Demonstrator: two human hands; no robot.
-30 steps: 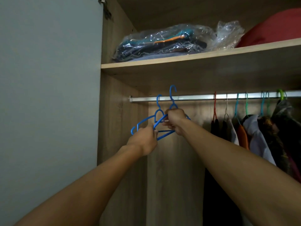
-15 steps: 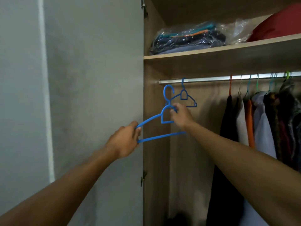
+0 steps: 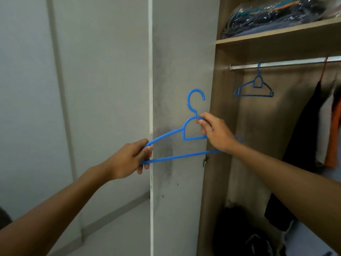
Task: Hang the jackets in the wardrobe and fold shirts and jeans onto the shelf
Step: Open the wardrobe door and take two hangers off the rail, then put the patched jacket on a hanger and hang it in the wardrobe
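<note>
I hold an empty blue plastic hanger (image 3: pixel 177 156) in front of the open wardrobe door (image 3: pixel 180 71). My left hand (image 3: pixel 127 159) grips its left end, fingers curled round the shoulder and bottom bar. My right hand (image 3: pixel 215 133) pinches the neck below the hook. A second blue hanger (image 3: pixel 254 89) hangs bare on the metal rail (image 3: pixel 287 63) inside the wardrobe. Dark, white and orange clothes (image 3: pixel 317 122) hang at the rail's right.
A wooden shelf (image 3: pixel 276 36) above the rail carries a plastic bag of folded clothes (image 3: pixel 273 17). Dark items (image 3: pixel 243 231) lie on the wardrobe floor. A grey wall (image 3: pixel 73 89) stands to the left of the door.
Both hands drew one blue hanger off the rail and moved it left and down, out of the wardrobe. The other hanger stayed on the rail. My view swung left.
</note>
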